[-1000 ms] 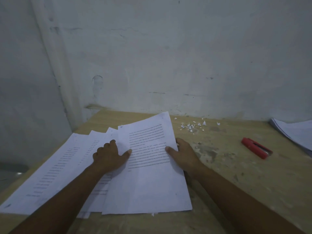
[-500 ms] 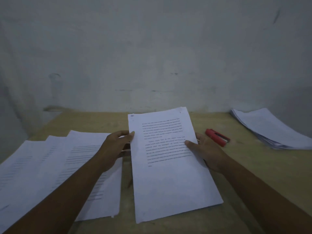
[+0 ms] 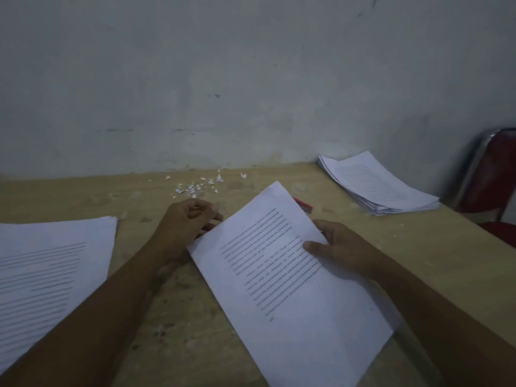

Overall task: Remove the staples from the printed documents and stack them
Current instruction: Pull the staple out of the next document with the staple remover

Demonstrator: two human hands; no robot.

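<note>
the red tool (image 3: 303,204) is mostly hidden behind the held document (image 3: 279,280), whose near corner runs off the bottom edge. the right grip (image 3: 342,248) hides its fingers beneath it. frame edges cut the left pile (image 3: 42,275) and the chair (image 3: 487,174). the print is too blurred to read. whether the left grip (image 3: 185,220) pinches anything cannot be told.

Printed lines on the document (image 3: 279,289) — all illegible.
</note>
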